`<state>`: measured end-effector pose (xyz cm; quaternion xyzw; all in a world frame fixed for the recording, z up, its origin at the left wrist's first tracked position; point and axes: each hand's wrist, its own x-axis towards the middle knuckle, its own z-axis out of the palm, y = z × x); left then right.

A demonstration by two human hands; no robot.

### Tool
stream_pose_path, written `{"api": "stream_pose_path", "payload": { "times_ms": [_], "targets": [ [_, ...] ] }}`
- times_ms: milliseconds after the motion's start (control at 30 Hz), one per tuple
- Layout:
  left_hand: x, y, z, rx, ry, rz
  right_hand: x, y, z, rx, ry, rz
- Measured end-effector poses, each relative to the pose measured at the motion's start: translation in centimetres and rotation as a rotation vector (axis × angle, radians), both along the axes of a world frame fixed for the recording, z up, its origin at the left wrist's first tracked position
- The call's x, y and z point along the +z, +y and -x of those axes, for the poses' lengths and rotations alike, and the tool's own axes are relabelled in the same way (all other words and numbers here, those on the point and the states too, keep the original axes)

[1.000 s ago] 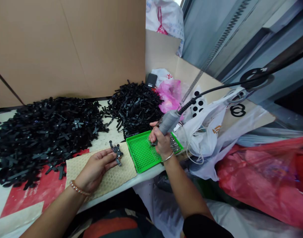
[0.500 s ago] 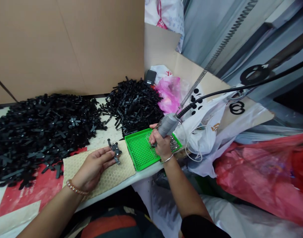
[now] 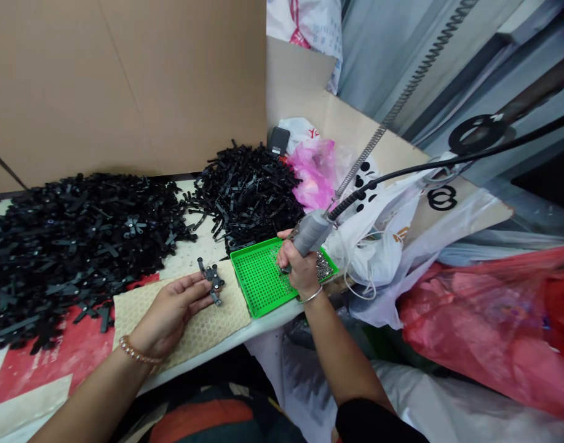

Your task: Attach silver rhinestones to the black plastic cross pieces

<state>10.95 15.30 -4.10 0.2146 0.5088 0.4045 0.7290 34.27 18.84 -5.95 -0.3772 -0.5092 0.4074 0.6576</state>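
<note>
Slight viewpoint shift, both hands [image 3: 178,303] [image 3: 304,269] as before

Narrow open strip of tabletop [image 3: 199,246] between left black heap [image 3: 92,240] and far black heap [image 3: 251,194]. Left hand [image 3: 182,301] with black part [image 3: 215,282] over mat; mat's [image 3: 230,307] near right corner free, then green tray's [image 3: 256,277] low rim. Tray's left half open from above; right half obstructed by right hand [image 3: 300,264], grey tool [image 3: 313,231]. Cable [image 3: 411,169] and spring [image 3: 383,127] slant far right. White bag [image 3: 378,261] crowds right.
</note>
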Motion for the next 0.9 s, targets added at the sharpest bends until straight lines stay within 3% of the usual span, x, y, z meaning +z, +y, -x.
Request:
{"api": "stream_pose_path", "payload": {
  "times_ms": [233, 400, 600, 767, 900],
  "targets": [
    [-0.7, 0.1, -0.1, 0.016, -0.016, -0.003, -0.4, -0.3, -0.2, 0.017, 0.000, -0.004],
    [-1.0, 0.0, -0.1, 0.021, -0.028, -0.017, 1.4, -0.1, 0.5, -0.025, 0.105, -0.015],
    [-1.2, 0.0, -0.3, 0.028, -0.059, -0.041, 4.7, 0.8, 5.6, 0.145, 0.365, -0.040],
    [-1.6, 0.0, -0.3, 0.026, -0.093, -0.075, 4.8, 1.3, 10.3, 0.243, 0.331, 0.065],
    [-1.9, -0.1, -0.2, 0.025, -0.118, -0.086, 4.3, 1.6, 11.8, 0.260, 0.312, 0.113]
  ]
}}
